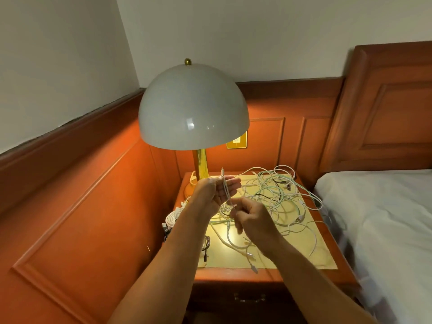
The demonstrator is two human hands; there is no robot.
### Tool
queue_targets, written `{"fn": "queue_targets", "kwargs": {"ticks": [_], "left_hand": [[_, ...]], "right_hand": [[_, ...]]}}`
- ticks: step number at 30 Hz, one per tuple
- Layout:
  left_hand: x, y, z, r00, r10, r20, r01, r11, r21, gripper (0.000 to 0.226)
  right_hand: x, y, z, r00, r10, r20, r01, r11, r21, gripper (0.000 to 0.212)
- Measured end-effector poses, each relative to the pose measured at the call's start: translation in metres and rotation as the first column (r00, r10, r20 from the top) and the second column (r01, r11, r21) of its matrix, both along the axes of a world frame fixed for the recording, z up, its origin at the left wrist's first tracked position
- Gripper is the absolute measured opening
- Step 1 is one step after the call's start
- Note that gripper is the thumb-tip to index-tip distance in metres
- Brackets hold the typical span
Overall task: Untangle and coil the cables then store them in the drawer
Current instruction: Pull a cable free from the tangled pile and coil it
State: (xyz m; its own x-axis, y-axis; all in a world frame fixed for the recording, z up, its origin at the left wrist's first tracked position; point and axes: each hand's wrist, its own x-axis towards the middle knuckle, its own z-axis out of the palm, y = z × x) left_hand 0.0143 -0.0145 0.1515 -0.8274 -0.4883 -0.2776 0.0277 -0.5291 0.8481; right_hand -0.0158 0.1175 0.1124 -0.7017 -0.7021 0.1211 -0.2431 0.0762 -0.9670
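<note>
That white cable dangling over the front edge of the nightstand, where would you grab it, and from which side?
Judging by its pose, grip the white cable at its plug end, which lies free at the nightstand front edge, clear of the tangle. Come from the front, above: no other cable crosses it there, while farther back it runs under the right hand.

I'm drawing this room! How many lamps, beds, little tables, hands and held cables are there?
Lamp: 1
Bed: 1
Nightstand: 1
Hands: 2, left hand and right hand
White cable held by both: 1
Total: 6
</note>
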Motion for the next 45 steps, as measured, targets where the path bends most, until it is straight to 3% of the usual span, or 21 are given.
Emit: {"fn": "queue_targets", "kwargs": {"ticks": [2, 4, 6, 12, 14, 18, 22, 26, 30, 34, 36, 39, 42, 45], "left_hand": [[0.002, 0.002, 0.002, 0.999, 0.034, -0.005, -0.034, 0.998, 0.054, 0.036], [0.004, 0.002, 0.005, 0.998, 0.066, -0.022, -0.064, 0.994, 0.088, 0.035], [0.006, 0.001, 0.008, 0.997, 0.070, -0.037, -0.066, 0.993, 0.100, 0.034], [0.012, -0.001, 0.010, 0.997, -0.002, -0.071, 0.004, 0.999, 0.032, 0.035], [0.015, 0.000, 0.011, 0.992, -0.068, -0.110, 0.069, 0.998, 0.003, 0.034], [0.021, 0.000, 0.013, 0.974, -0.201, -0.103, 0.181, 0.967, -0.177, 0.031], [0.021, -0.008, 0.008, 0.974, -0.217, -0.066, 0.188, 0.936, -0.297, 0.030], [0.013, -0.014, 0.000, 0.972, -0.232, 0.050, 0.234, 0.901, -0.365, 0.027], [-0.006, -0.016, -0.007, 0.966, -0.206, 0.155, 0.251, 0.890, -0.380, 0.026], [-0.020, -0.021, -0.014, 0.970, -0.206, 0.131, 0.237, 0.924, -0.300, 0.025], [-0.024, -0.021, -0.017, 0.974, -0.212, 0.079, 0.225, 0.950, -0.218, 0.023], [-0.030, -0.021, -0.020, 0.983, -0.181, 0.009, 0.181, 0.978, -0.101, 0.022], [-0.032, -0.016, -0.024, 0.988, -0.154, 0.030, 0.156, 0.983, -0.094, 0.022], [-0.034, -0.010, -0.028, 0.994, -0.108, 0.027, 0.110, 0.990, -0.084, 0.022]], "right_hand": [[0.005, 0.001, -0.023, 0.986, -0.009, 0.167, 0.020, 0.998, -0.065, 0.018], [0.005, -0.004, -0.040, 0.969, -0.017, 0.246, 0.032, 0.998, -0.056, 0.032], [0.002, -0.009, -0.052, 0.960, -0.030, 0.277, 0.039, 0.999, -0.028, 0.043], [-0.025, -0.024, -0.056, 0.942, 0.081, 0.327, -0.105, 0.993, 0.057, 0.025], [-0.037, -0.030, -0.043, 0.963, 0.045, 0.266, -0.091, 0.983, 0.162, 0.027], [-0.073, -0.049, -0.010, 0.995, -0.093, -0.037, 0.100, 0.926, 0.364, 0.033], [-0.094, -0.058, 0.028, 0.951, -0.029, -0.307, 0.144, 0.922, 0.359, 0.021], [-0.104, -0.059, 0.060, 0.836, 0.095, -0.541, 0.101, 0.942, 0.321, 0.015], [-0.107, -0.054, 0.073, 0.747, 0.147, -0.649, 0.089, 0.944, 0.317, 0.012], [-0.099, -0.038, 0.069, 0.699, 0.134, -0.703, 0.154, 0.931, 0.331, 0.013], [-0.090, -0.028, 0.057, 0.767, 0.100, -0.634, 0.117, 0.950, 0.290, 0.013], [-0.072, -0.009, 0.025, 0.972, 0.066, -0.225, -0.041, 0.993, 0.113, 0.023], [-0.063, 0.000, -0.003, 0.994, 0.064, 0.087, -0.061, 0.998, -0.032, 0.035], [-0.060, -0.005, -0.022, 0.977, 0.002, 0.215, 0.014, 0.997, -0.077, 0.018]]}}
